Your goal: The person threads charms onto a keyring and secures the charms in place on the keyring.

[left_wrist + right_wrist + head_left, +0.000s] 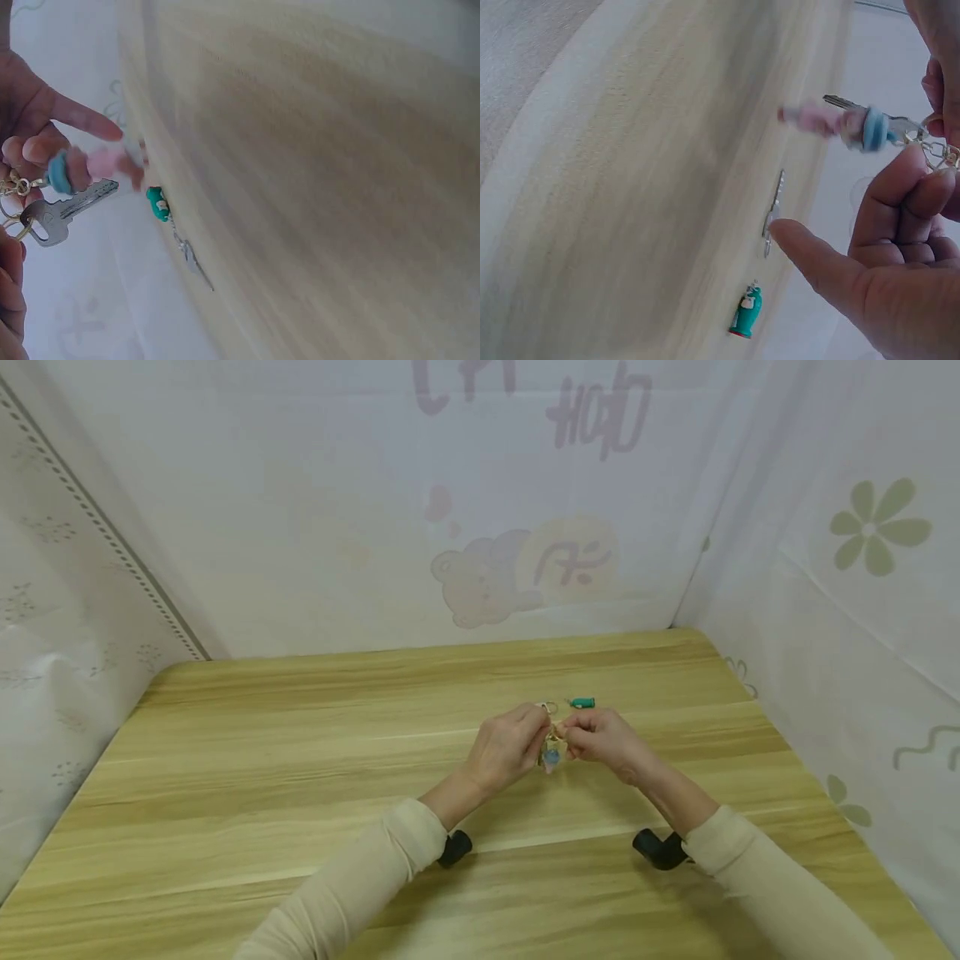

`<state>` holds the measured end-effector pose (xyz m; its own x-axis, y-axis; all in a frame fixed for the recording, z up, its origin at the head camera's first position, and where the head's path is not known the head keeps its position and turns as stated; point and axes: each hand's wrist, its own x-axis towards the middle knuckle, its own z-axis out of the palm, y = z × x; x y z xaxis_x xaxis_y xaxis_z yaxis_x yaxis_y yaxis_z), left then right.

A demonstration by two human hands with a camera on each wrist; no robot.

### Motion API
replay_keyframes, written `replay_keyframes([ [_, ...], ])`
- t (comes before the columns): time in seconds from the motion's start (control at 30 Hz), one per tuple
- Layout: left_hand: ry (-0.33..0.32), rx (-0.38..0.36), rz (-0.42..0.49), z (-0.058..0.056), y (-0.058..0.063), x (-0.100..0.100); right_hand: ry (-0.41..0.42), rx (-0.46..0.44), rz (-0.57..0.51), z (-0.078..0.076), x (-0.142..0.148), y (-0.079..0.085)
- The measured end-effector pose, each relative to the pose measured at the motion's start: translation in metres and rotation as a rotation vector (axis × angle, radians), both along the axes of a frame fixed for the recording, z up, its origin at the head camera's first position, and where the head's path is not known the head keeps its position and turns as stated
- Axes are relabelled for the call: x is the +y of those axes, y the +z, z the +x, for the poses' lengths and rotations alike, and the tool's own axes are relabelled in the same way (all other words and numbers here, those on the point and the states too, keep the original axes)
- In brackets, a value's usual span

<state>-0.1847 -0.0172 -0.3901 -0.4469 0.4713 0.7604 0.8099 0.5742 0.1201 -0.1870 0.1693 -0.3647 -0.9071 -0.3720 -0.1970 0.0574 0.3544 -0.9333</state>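
Both hands meet over the far middle of the table. My left hand (508, 745) pinches a gold key ring (24, 226), from which a silver key (54, 219) hangs. Right beside it, my right hand (606, 745) curls its fingers at the gold chain (936, 154) of a keychain charm, its thumb stretched out. The charm (874, 129), pink with a light-blue part, dangles next to the key and is blurred. Behind the hands lies a green figure charm (582, 702) with a short chain. Near it rests a second key (774, 210), partly covered by the left hand in the head view.
The wood-patterned table (300, 760) has a rounded far edge, with printed white cloth (337, 527) hanging behind and at both sides. A black bent piece (455, 849) shows below the left wrist, another black piece (660, 850) below the right.
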Motion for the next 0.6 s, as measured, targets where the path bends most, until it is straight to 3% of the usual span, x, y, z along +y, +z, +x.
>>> replay_keyframes([
  [0.2,-0.003,0.049,-0.023,0.0002,0.0002,0.0000,0.004,-0.091,-0.050,-0.0004,0.0004,0.0010],
  [0.4,0.008,0.071,-0.038,-0.0001,-0.0005,0.0006,-0.056,-0.178,-0.152,0.0027,-0.0021,0.0010],
  [0.6,0.014,0.123,-0.068,-0.0007,-0.0023,-0.0007,-0.076,-0.210,-0.189,0.0041,-0.0056,-0.0024],
])
